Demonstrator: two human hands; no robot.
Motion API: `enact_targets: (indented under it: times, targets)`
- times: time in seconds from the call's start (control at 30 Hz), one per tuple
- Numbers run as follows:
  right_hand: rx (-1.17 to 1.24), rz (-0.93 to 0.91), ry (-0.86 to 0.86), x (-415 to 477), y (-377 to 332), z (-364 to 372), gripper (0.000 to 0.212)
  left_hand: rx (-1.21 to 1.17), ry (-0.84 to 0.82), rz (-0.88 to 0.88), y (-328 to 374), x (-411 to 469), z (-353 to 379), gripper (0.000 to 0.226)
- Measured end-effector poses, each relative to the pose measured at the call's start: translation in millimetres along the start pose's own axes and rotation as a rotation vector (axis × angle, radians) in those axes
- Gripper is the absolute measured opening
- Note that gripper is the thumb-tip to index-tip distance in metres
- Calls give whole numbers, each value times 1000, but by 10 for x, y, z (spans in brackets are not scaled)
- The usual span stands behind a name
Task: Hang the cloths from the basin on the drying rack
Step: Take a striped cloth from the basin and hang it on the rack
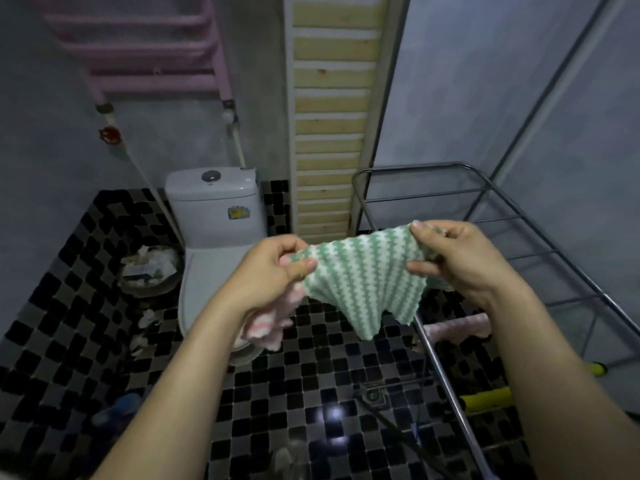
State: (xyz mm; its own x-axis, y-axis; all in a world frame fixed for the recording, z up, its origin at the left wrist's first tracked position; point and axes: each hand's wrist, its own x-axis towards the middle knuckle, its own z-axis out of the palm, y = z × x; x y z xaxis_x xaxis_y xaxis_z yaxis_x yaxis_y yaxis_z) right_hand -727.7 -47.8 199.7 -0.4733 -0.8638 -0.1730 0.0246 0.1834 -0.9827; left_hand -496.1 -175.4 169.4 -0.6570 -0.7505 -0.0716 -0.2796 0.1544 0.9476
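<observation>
A green-and-white striped cloth (pixel 360 278) is stretched in the air between both hands, just left of the metal drying rack (pixel 512 216). My left hand (pixel 270 271) pinches its left edge and also grips a pink-and-white cloth (pixel 266 323) that hangs below the palm. My right hand (pixel 453 258) pinches the striped cloth's right corner, above the rack's near rail. A pink cloth (pixel 460 329) lies draped over a rack bar under my right wrist. The basin is not in view.
A white toilet (pixel 214 216) stands behind the hands on the black-and-grey mosaic floor (pixel 311 375). A waste bin (pixel 149 268) sits left of it. A pink radiator (pixel 145 50) hangs on the wall, a slatted wooden panel (pixel 329 116) leans at the back. Yellow handles (pixel 488 398) lie under the rack.
</observation>
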Motion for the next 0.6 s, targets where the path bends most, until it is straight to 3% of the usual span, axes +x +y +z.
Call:
enact_targets:
  times: [0.13, 0.23, 0.3, 0.47, 0.6]
  targets:
    - [4, -36, 101, 255, -168, -78, 42, -22, 110, 125, 59, 521, 87, 15]
    - [-39, -149, 220, 442, -230, -195, 35, -153, 197, 171, 242, 820, 252, 15]
    - [-109, -222, 300, 575, -217, -302, 43, -217, 228, 178, 308, 1010, 390, 12]
    - [-191, -231, 450, 885, -62, -616, 52, -165, 148, 181, 302, 1495, 727, 11]
    - [-263, -75, 488, 1151, 222, -930, 63, -177, -33, 2, 145, 1838, 1052, 11]
